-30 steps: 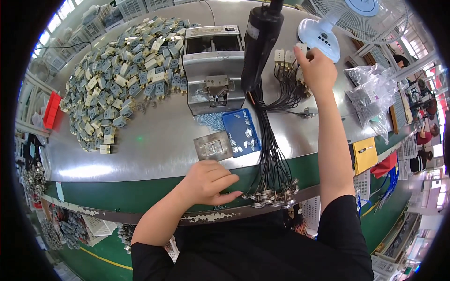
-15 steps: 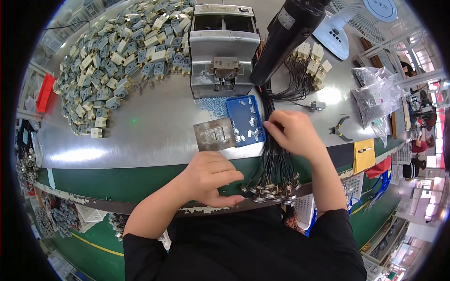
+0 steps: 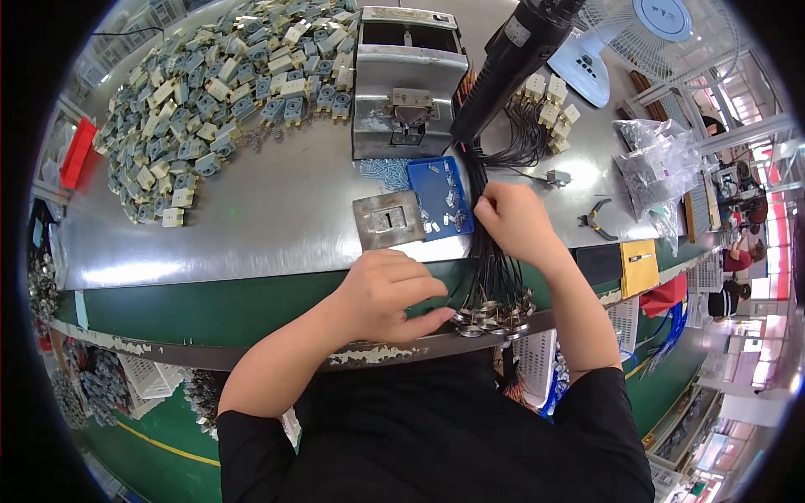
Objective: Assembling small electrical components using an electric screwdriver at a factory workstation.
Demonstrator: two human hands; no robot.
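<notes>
My right hand (image 3: 515, 221) is curled, fingers pressed together, at a bundle of black wires (image 3: 495, 272); its fingertips are partly hidden. The wires run toward me over the table edge and finish in a cluster of round metal ends (image 3: 493, 318). My left hand (image 3: 390, 298) hovers by the front edge, thumb and fingers apart and holding nothing, its thumb tip close to those metal ends. Between the hands and the machine lie a blue tray (image 3: 429, 197) with small metal pieces and a flat metal plate (image 3: 369, 225) with a slot.
A grey metal machine (image 3: 377, 80) stands at the back, beside a thick black tube (image 3: 503, 71). Grey-and-cream housings (image 3: 214, 92) pile up at the left. Blue screws (image 3: 386, 173) lie by the tray. Pliers (image 3: 595, 220), a yellow pad (image 3: 639, 270) and plastic bags (image 3: 658, 168) are at the right.
The whole view has shifted, so the table sits higher in the picture. My right hand is curled a little tighter at the wires; my left hand remains open near the table edge.
</notes>
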